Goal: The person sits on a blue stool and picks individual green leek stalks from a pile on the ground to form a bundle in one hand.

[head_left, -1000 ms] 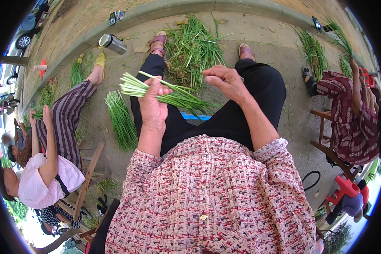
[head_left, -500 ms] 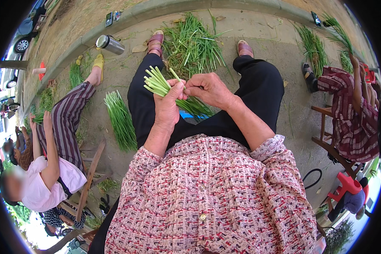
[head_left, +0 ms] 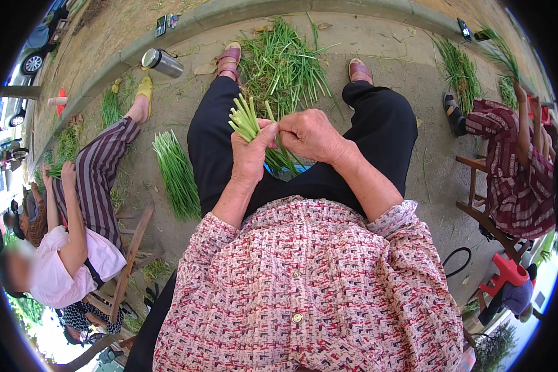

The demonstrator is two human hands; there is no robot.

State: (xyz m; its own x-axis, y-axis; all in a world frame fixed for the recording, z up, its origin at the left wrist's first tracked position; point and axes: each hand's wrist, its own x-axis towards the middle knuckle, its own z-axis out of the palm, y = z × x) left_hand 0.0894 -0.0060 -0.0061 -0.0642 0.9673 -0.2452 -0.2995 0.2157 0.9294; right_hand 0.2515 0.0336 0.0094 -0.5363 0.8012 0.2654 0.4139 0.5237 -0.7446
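Note:
My left hand [head_left: 248, 161] is wrapped round a bunch of garlic chives [head_left: 244, 118], pale stem ends pointing up and away and green leaves hanging below toward my lap. One stem stands a little apart from the others, by the left thumb. Close beside it, my right hand [head_left: 316, 137] is closed, its fingertips pinched at the edge of the bunch; what is between them is hidden. A loose pile of chives [head_left: 285, 71] lies on the ground between my feet. Left of my leg rests a neatly aligned bundle of chives [head_left: 176, 177]. Something blue [head_left: 301, 168] shows under the leaves.
A steel flask [head_left: 162, 62] lies at the far left, near the curb [head_left: 198, 22]. A person in striped trousers [head_left: 99, 177] sits at left, another in patterned maroon clothes [head_left: 518, 167] at right, both handling greens. A wooden stool [head_left: 477, 186] stands at right, near a red plastic seat [head_left: 505, 274].
The bunch in my left hand has shifted right and now stands more upright. My right hand has moved slightly right and turned, its fingers curled more tightly.

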